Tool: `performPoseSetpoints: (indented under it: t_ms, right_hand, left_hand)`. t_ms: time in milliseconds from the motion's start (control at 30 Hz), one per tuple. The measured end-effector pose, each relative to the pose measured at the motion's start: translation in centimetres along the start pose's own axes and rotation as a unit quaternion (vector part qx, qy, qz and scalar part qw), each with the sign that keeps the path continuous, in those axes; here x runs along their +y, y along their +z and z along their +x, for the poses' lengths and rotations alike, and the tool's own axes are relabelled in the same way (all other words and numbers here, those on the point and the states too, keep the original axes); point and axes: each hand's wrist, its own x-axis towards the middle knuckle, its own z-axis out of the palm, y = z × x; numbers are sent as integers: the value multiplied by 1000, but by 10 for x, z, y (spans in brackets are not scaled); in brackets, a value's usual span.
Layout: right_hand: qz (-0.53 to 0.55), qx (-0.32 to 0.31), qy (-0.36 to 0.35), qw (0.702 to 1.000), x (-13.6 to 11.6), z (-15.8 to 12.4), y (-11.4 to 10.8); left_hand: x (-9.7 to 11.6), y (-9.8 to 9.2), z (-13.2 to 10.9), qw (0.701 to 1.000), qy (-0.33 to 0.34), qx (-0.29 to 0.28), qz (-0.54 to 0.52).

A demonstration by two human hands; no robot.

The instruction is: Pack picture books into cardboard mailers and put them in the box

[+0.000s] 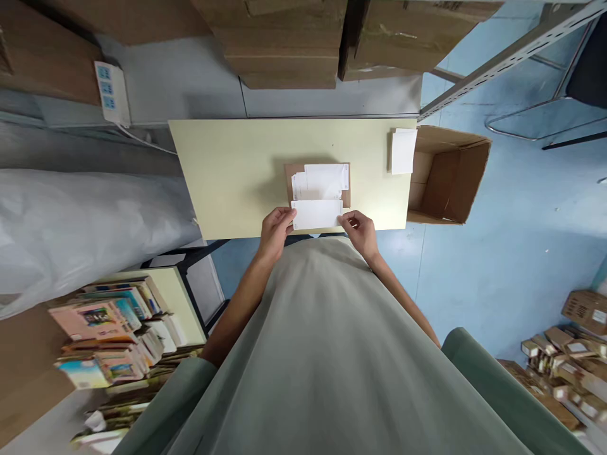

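And here's the white slip (317,216), near the middle of the worktop (227,177), close to its near edge, stretched between two hands. The left hand (277,231) has its fingers pinched closed on the left end; the right hand (360,231) nips the right end, fingers nearly together. Just beyond, overlapping white sheets (326,178) already lie on a brown cardboard piece (346,198); this slip looks not yet released, and over at the far right a white stack (403,151) sits untouched. That stack is right at the right edge, an open box (442,189) just beside it. Room to move? Broad stretches of worktop left and right of the cardboard; tighter nearside, with clothing (317,303) close up, and cartons (284,69) beyond the far edge.
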Motion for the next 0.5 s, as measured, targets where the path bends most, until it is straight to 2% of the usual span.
performPoseSetpoints:
  t_ms: [133, 300, 500]
  right_hand:
    - [-55, 25, -13, 998, 4, 12, 2]
    - [-141, 66, -56, 986, 4, 48, 9]
    - [-191, 75, -40, 978, 7, 83, 17]
  left_hand:
    - [-6, -2, 17, 999, -2, 27, 21]
    - [-6, 2, 57, 994, 38, 47, 87]
    - [-8, 11, 99, 985, 78, 65, 143]
